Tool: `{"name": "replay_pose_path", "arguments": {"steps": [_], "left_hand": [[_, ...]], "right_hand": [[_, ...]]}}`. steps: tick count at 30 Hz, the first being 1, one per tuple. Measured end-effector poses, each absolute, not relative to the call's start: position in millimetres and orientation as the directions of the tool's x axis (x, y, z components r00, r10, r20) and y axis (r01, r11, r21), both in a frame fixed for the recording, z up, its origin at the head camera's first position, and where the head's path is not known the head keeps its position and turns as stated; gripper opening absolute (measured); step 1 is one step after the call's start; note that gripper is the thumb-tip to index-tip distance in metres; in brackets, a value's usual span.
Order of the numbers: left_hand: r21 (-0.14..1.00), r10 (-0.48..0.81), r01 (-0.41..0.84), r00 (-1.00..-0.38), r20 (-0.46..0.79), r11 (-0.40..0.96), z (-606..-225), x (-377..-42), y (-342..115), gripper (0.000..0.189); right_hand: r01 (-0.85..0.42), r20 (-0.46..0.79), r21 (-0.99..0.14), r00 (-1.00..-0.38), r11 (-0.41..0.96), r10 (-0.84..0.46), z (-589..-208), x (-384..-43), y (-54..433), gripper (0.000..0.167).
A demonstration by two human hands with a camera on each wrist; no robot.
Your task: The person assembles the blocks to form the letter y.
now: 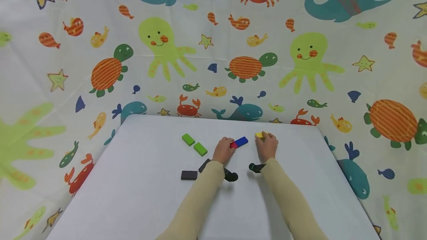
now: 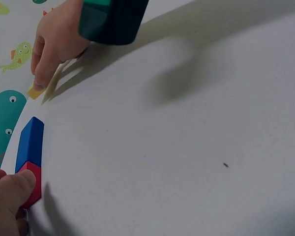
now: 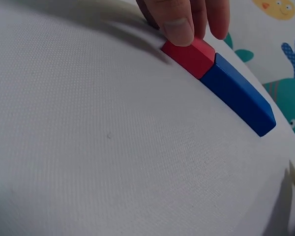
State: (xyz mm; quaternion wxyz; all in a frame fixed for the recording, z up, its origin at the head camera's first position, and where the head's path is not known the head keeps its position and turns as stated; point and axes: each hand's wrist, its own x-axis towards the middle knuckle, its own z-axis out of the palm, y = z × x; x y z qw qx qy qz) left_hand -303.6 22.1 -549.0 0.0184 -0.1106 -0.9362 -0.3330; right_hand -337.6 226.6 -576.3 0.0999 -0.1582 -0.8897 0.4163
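My left hand (image 1: pixel 224 150) pinches a red block (image 3: pixel 199 58) between thumb and fingers, with the block lying on the white table. End to end with it lies a longer blue block (image 1: pixel 241 142), and the two touch in the right wrist view. To the right of the blue block, my right hand (image 1: pixel 268 146) grips a yellow block (image 1: pixel 259 135) near the table's far edge. Fingers cover much of the yellow block; in the left wrist view only a corner of the yellow block (image 2: pixel 34 92) shows.
Left of my hands lie two green blocks (image 1: pixel 200 149). Nearer to me are two black blocks, one flat (image 1: pixel 189 175) and one partly hidden by my left sleeve (image 1: pixel 207 188). A cloth printed with sea animals (image 1: pixel 207 6) hangs behind the white table (image 1: pixel 133 195).
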Motion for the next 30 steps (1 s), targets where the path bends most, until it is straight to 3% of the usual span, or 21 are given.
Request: {"name": "replay_pose_path", "arguments": {"steps": [7,18,30], "left_hand": [[0.611,0.194,0.221,-0.975,0.111,0.76,-549,-303,22,0.035],[0.605,0.199,0.214,-0.976,0.092,0.767,-547,-302,21,0.034],[0.603,0.185,0.2,-0.979,0.087,0.773,-550,-305,22,0.035]], "right_hand": [[0.139,0.051,-0.693,-0.969,0.708,0.241,-579,-338,225,0.055],[0.114,0.149,-0.621,-0.954,0.776,0.259,-584,-340,222,0.053],[0.07,0.147,-0.606,-0.969,0.792,0.198,-587,-337,222,0.057]]}}
